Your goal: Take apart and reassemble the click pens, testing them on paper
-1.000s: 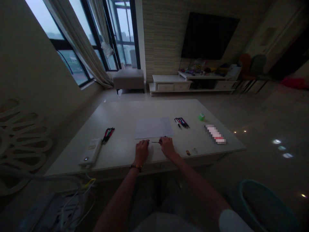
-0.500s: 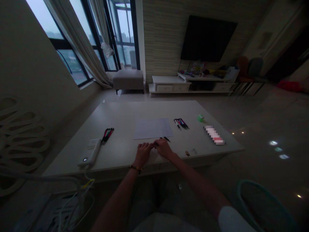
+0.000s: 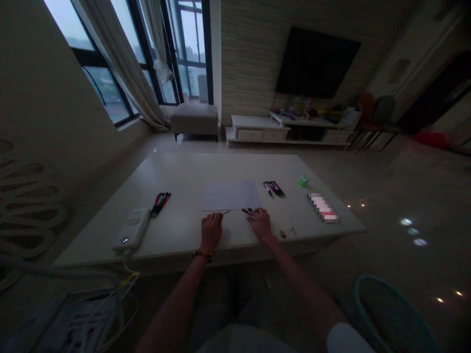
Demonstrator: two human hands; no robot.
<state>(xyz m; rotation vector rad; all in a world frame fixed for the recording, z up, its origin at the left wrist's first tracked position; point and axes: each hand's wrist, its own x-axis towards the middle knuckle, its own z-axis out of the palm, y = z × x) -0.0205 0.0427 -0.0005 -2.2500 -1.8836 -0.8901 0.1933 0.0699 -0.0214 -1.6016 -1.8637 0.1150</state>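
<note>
My left hand [image 3: 211, 231] is closed near the table's front edge. A thin dark stick [image 3: 226, 212], like a pen refill, sticks out from its fingertips to the right. To the right, my right hand [image 3: 260, 225] has its fingers curled at a short black pen piece [image 3: 250, 210]; dim light hides the exact grip. Another black pen piece [image 3: 245, 211] lies just left of those fingertips. Beyond both hands, a white paper sheet [image 3: 230, 193] lies flat. A row of several pens [image 3: 274, 189] sits right of the sheet, and a bunch of pens [image 3: 161, 203] lies at the left.
On the white table [image 3: 176, 171] are a power strip [image 3: 134, 228] at left, a green box [image 3: 303, 181], a blurred-out phone-shaped item [image 3: 323, 208] and a small brown object [image 3: 283, 234] at right. A teal-rimmed basket [image 3: 362, 282] stands on the floor at lower right.
My hands were together in front of the sheet and have moved apart. The left went left with the thin stick showing; the right went right to the black pen pieces.
</note>
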